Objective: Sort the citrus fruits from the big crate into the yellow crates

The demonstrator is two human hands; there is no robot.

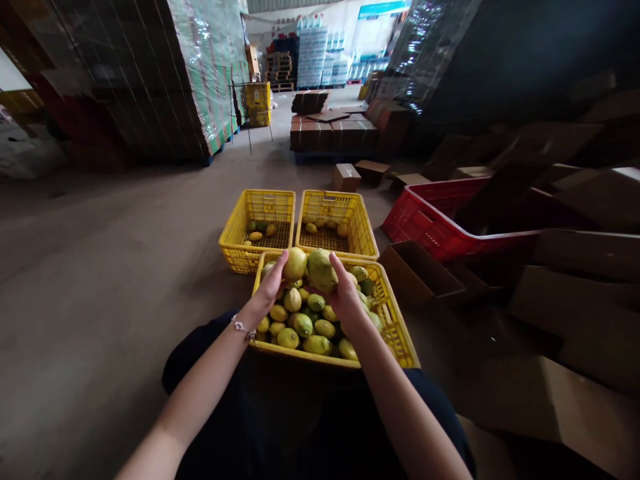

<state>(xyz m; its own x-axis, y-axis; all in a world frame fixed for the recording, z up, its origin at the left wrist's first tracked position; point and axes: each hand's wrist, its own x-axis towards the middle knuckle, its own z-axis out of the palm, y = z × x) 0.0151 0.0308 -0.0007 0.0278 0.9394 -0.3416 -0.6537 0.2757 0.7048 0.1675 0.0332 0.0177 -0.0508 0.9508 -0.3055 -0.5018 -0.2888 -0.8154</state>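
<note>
My left hand (271, 288) is closed round a yellow lemon (295, 264), its thumb along the near side. Right beside it, my right hand (345, 291) grips a larger, greener lemon (321, 269). Both fruits are held up over the far part of a yellow plastic crate (395, 320). Inside that crate lie many lemons (303, 325), some yellow and some green. Behind it stand two more yellow crates, the left one (233, 237) and the right one (367, 230), each with several lemons on its bottom.
To the right are a red plastic crate (420, 223) and an open cardboard box (417, 273), with more cardboard around them. Farther off stand bundled flat cartons (333, 135), a wrapped pallet stack (213, 73) and stacked water bottles (313, 57). Concrete floor (150, 227) stretches to the left.
</note>
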